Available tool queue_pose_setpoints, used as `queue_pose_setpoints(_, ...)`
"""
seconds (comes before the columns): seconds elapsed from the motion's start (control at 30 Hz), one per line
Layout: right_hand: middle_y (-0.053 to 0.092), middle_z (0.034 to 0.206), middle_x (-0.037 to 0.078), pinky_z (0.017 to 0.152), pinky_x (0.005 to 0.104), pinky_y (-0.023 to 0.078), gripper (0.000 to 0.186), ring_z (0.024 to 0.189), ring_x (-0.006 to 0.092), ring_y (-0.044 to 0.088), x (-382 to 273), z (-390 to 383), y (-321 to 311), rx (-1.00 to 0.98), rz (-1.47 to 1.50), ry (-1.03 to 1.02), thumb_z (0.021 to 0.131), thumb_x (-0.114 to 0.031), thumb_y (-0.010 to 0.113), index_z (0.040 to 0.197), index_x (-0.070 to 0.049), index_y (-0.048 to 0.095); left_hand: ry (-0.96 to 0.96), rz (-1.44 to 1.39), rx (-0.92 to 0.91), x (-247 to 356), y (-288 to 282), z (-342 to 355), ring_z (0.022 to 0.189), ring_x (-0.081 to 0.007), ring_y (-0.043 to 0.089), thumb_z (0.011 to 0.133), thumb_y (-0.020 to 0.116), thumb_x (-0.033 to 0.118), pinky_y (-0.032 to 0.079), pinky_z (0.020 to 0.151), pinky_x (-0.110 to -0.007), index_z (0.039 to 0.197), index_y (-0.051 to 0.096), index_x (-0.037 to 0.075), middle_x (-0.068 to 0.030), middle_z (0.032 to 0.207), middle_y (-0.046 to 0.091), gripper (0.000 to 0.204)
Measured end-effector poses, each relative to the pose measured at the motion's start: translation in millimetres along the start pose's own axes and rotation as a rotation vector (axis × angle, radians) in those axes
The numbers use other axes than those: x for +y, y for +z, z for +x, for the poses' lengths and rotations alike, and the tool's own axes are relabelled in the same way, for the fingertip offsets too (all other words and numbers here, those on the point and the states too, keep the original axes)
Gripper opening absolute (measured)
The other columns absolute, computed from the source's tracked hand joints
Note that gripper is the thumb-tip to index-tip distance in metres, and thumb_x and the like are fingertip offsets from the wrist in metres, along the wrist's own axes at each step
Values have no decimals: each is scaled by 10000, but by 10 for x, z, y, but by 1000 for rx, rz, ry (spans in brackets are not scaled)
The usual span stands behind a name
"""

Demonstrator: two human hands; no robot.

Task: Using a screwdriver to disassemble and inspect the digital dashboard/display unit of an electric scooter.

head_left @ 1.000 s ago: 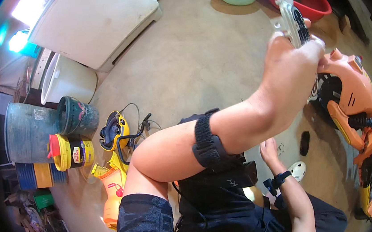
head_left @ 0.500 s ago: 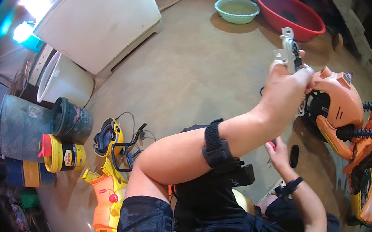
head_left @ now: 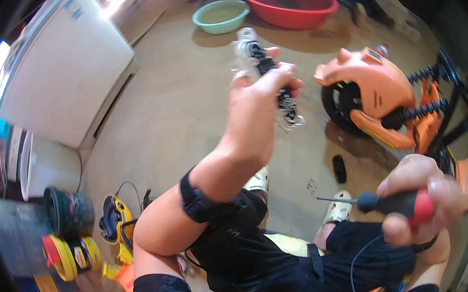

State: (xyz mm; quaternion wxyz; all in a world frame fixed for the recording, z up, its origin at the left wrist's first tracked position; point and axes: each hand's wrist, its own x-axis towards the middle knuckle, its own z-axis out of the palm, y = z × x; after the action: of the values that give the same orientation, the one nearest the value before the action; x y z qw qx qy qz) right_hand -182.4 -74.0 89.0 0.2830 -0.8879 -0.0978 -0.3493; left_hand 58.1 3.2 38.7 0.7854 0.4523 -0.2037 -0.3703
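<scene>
My left hand is raised in front of me, closed around a long white and black part. Its pale casing looks partly clear, and the black side faces right; its exact kind is not plain. At the lower right, my right hand grips a screwdriver with a red and black handle. The thin shaft points left, well apart from the part. Beyond my right hand stands an orange ride-on vehicle with a black wheel and coil springs.
A green basin and a red basin lie on the floor ahead. Along the left are a white cabinet, buckets and a yellow tub. A small black object lies near my shoe.
My right hand has come up from beside my legs, bringing the screwdriver into full sight. My left hand and its part now appear further left, and the whole view has shifted.
</scene>
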Motion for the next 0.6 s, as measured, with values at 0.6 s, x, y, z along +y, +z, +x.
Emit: queue_pose_setpoints(0.6, 655, 859, 127, 454, 286, 395, 377, 535, 188, 524, -449, -213, 37, 211, 75, 232, 732, -86, 709, 1070, -251, 730, -360, -143, -304, -132, 189, -144, 1030, -251, 652, 1004, 524, 119, 565, 931, -393, 1475, 424, -51, -153, 1175, 631, 510)
